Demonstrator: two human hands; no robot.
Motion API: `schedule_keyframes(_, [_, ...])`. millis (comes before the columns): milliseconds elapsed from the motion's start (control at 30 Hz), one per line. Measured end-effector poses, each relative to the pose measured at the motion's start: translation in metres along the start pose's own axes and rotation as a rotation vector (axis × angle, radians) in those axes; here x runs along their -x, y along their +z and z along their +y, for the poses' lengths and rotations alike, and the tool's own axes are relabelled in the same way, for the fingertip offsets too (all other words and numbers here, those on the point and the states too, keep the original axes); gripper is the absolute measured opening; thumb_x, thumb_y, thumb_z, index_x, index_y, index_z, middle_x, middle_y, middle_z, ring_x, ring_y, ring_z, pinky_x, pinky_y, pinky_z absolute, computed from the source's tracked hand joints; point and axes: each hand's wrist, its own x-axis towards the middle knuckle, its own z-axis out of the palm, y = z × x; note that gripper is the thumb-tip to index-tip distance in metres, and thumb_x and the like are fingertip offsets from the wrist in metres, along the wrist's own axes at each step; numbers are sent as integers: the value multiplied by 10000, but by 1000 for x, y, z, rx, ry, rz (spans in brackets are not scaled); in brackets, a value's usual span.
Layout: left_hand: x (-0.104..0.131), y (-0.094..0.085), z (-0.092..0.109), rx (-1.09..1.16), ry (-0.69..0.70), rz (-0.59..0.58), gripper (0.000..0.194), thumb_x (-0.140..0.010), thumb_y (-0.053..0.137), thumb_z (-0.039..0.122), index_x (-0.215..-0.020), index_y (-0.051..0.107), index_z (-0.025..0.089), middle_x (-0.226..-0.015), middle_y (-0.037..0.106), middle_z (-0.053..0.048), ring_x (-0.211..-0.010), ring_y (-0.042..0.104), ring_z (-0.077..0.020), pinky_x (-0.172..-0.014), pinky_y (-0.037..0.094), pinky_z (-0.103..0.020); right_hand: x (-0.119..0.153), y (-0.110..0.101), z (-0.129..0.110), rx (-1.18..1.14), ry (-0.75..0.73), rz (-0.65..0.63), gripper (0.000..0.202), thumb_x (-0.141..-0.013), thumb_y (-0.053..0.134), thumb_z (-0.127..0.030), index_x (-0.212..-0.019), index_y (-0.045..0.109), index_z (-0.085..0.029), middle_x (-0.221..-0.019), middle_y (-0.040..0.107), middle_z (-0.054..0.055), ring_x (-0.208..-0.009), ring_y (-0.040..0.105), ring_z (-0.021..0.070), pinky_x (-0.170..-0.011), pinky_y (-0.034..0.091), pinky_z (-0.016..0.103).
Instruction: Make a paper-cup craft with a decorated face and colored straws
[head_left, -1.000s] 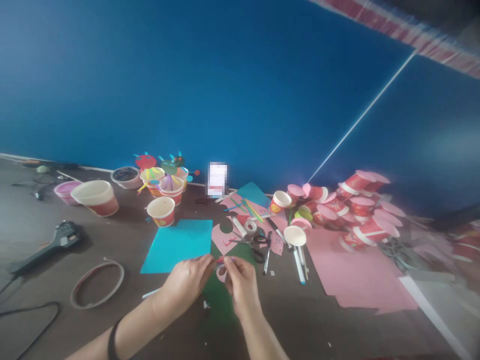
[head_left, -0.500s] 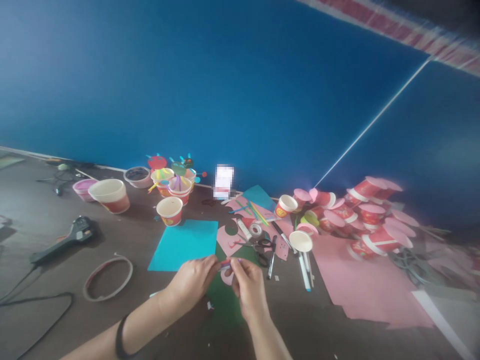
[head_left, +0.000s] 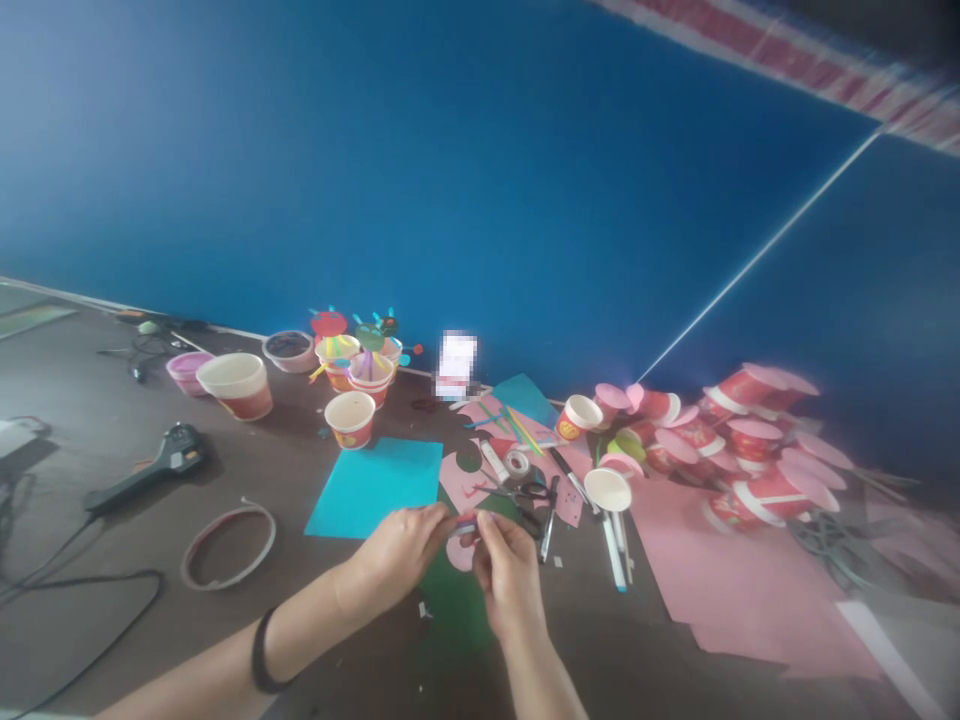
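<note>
My left hand [head_left: 401,550], with a dark band at the wrist, is closed with its fingertips on one end of a small reddish-purple piece [head_left: 465,525]. The other end is pinched between the thumb and fingers of my right hand [head_left: 510,580]. The piece is narrow and partly hidden, so its kind is unclear. Just beneath the hands shows a pink paper disc [head_left: 459,555] above a green sheet [head_left: 454,612]. A turquoise sheet [head_left: 379,485] lies beyond my left hand. Scissors [head_left: 536,490] and a pen [head_left: 550,520] rest beyond my right hand.
Paper cups, one of them white-mouthed [head_left: 350,420], stand at the back left near decorated cups [head_left: 371,375]. Pink-topped red cups [head_left: 754,440] are heaped right, behind pink paper [head_left: 720,570]. A black corded tool [head_left: 150,470] and a tape ring [head_left: 229,545] lie left.
The view has shifted slightly, so most things appear a little further right. Both hands keep hold of the small piece, with the fingers barely altered.
</note>
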Motion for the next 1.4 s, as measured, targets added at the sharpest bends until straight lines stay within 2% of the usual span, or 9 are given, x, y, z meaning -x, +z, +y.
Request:
schedule_keyframes(233, [0, 4, 0, 201, -123, 70, 317, -961, 275, 250, -859, 562, 164, -771, 641, -43, -692, 617, -163, -588, 390, -242, 0, 4, 1, 78, 45, -90, 290, -718, 688, -395, -834, 650, -132, -505, 456, -71, -351, 250, 11, -348, 133, 168])
schedule_keyframes(367, [0, 4, 0, 234, -86, 66, 324, -960, 277, 243, -844, 570, 168, -773, 633, -39, -672, 602, -150, -571, 362, -237, -1, 6, 7, 82, 15, -64, 286, -736, 665, -416, -679, 598, -143, -411, 296, -110, -355, 207, 26, -363, 116, 178])
schedule_keyframes(533, [-1, 4, -5, 300, -98, 51, 344, -964, 281, 280, -799, 560, 165, -706, 620, -23, -623, 581, -136, -540, 337, -232, -1, 6, 9, 139, -9, -60, 330, -750, 645, -422, -592, 521, -160, -391, 271, -113, -358, 196, 34, -372, 115, 190])
schedule_keyframes(700, [-5, -3, -12, 44, 104, -35, 316, -939, 302, 172, -865, 610, 160, -763, 636, -41, -643, 592, -148, -556, 373, -244, -3, 7, 11, 182, -29, -32, 360, -754, 633, -434, -564, 483, -168, -394, 283, -106, -367, 216, 39, -376, 133, 189])
schedule_keyframes(867, [-9, -3, -5, -358, 277, 42, 313, -847, 385, 55, -1083, 586, 100, -1005, 628, -144, -913, 600, -254, -641, 455, -317, -9, 5, 18, 172, -76, 86, 361, -748, 639, -446, -581, 501, -157, -409, 325, -96, -377, 253, 40, -378, 163, 179])
schedule_keyframes(967, [-14, 4, 6, -422, 210, 25, 342, -838, 393, 53, -1147, 535, 85, -1045, 609, -160, -948, 591, -268, -664, 473, -338, -8, 5, 16, 52, -90, 155, 339, -724, 665, -448, -646, 535, -145, -464, 389, -82, -390, 264, 34, -379, 180, 173])
schedule_keyframes(1133, [-23, 10, 20, -180, -17, 58, 223, -867, 371, 110, -1010, 540, 136, -887, 616, -90, -805, 603, -212, -673, 477, -311, -5, 3, 12, -98, -54, 173, 337, -684, 706, -449, -700, 557, -147, -485, 396, -81, -390, 267, 36, -381, 182, 177])
schedule_keyframes(1267, [-27, 1, 28, -146, 9, 89, 237, -846, 363, 114, -977, 561, 129, -928, 607, -116, -853, 571, -259, -737, 478, -387, -7, 0, 16, -194, -29, 149, 318, -664, 732, -423, -722, 550, -168, -555, 457, -51, -456, 376, 68, -424, 253, 190])
schedule_keyframes(1400, [-31, -8, 36, -140, -25, 46, 285, -814, 366, 80, -1003, 578, 99, -972, 592, -140, -897, 560, -280, -757, 479, -407, -10, -2, 19, -165, 9, 191, 366, -661, 727, -464, -675, 493, -183, -513, 418, -71, -404, 291, 49, -398, 184, 192])
